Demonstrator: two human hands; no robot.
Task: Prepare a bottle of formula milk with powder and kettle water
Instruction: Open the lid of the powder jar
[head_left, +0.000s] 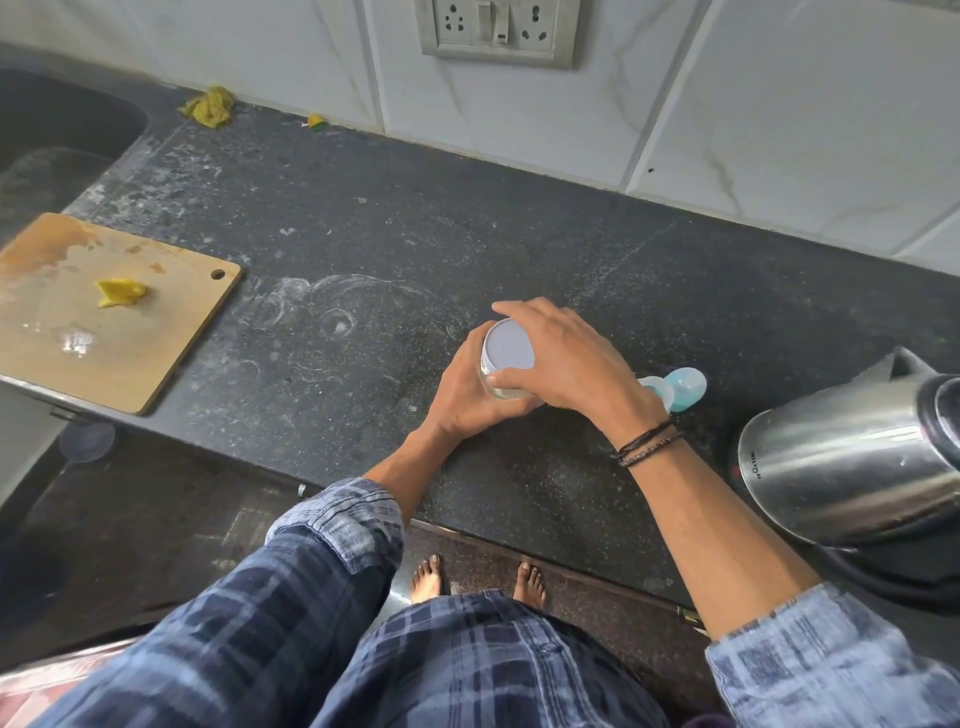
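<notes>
Gripping the powder jar (508, 351) two-handed, near the front of the counter (363, 249), roughly centre. Jar stands upright, long axis vertical, lid facing up.

Left hand (470, 397) wraps the body from the left with its fingers curled round it, acting as the anchor. Right hand (566, 358) sits on top, fingers (519, 309) draped over the lid's far rim and thumb on the near rim, clamped on. So the lid is directly under the right palm, and the twist axis is the jar axis. My read: lid removal is the step in hand. Lid is on, nothing scooped yet.

Jar itself has a flat, pale grey-white lid and a clear-looking body with a sliver of label. Hands cover most of it, so the label is unreadable.

Baby bottle (685, 384) with a blue cap sits just past the right wrist, partly hidden. Can't tell if it is upright or lying. Steel kettle (852, 462) is further right, nearer the right arm.

Off left, well apart, is a wooden cutting board (130, 343) with a yellow scrap (120, 292) on it.
</notes>
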